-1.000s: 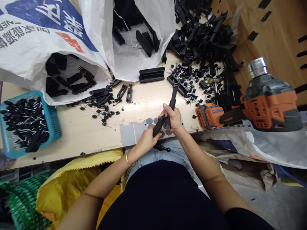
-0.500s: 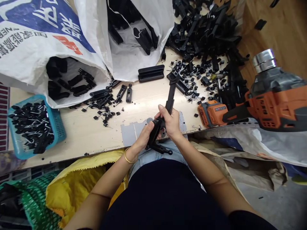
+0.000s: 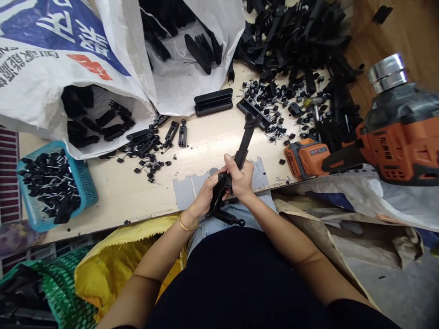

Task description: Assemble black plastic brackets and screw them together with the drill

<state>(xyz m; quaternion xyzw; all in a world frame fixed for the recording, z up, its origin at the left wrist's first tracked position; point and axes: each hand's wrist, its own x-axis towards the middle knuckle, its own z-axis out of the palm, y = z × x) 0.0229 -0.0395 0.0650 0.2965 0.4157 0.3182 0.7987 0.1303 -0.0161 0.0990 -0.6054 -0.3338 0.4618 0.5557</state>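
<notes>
A black jointed plastic arm (image 3: 245, 141) is held in both hands at the table's front edge, just above my lap. My left hand (image 3: 206, 192) is closed around its lower part, thumb on top. On the upper straight bar, close to the joint, my right hand (image 3: 241, 179) grips with its thumb along the bar. From the joint, a short arm with a ball-like end (image 3: 236, 221) sticks out low toward my body. The bar's far end points up and right over the table. My fingers partly hide the joint.
An orange cordless power tool (image 3: 387, 141) lies at the right. Loose black parts (image 3: 288, 41) pile up at the back right, with black-headed screws (image 3: 270, 105) before them. A blue basket (image 3: 91, 187) of screws stands left. White sacks (image 3: 188, 91) of black parts lie behind.
Both hands keep their hold on the black arm, which has tilted slightly, its far end a little lower and to the right. The whole view has shifted slightly.
</notes>
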